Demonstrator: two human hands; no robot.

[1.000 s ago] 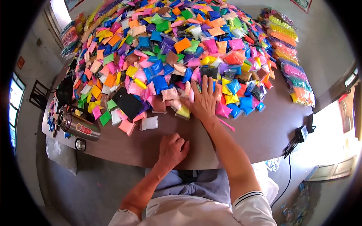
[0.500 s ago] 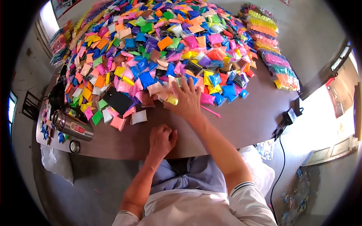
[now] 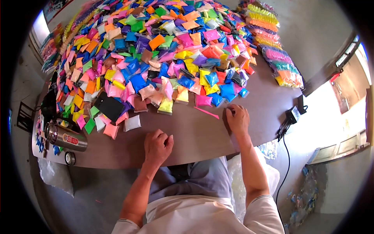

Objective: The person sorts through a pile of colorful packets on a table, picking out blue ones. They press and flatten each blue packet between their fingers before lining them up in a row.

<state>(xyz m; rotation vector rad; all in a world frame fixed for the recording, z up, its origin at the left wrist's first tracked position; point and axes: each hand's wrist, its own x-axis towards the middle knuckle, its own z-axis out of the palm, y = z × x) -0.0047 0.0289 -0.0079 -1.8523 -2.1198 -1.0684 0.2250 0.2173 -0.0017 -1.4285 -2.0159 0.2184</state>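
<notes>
My left hand (image 3: 157, 147) rests on the table near its front edge, fingers curled in, below a white packet (image 3: 132, 123). Whether anything is inside the fingers is hidden. My right hand (image 3: 237, 119) lies on the table right of the pile, with its fingers bent down; what is under them is not visible. Left of it lies a thin pink strip (image 3: 207, 112). A large heap of small coloured packets (image 3: 156, 41) spreads over the table. Nearest the hands are a yellow packet (image 3: 165, 106), a pink packet (image 3: 203, 100) and a black flat object (image 3: 111, 106).
A steel flask (image 3: 66, 136) lies at the left of the table (image 3: 191, 136), beside its round lid (image 3: 70, 158). Bundled strips of packets (image 3: 278, 58) line the right side. A black adapter with cables (image 3: 292, 115) sits at the right edge. Plastic bags hang below.
My right hand has moved from the front of the pile to the right and down onto the table. The left hand has stayed about where it was. The view has shifted slightly.
</notes>
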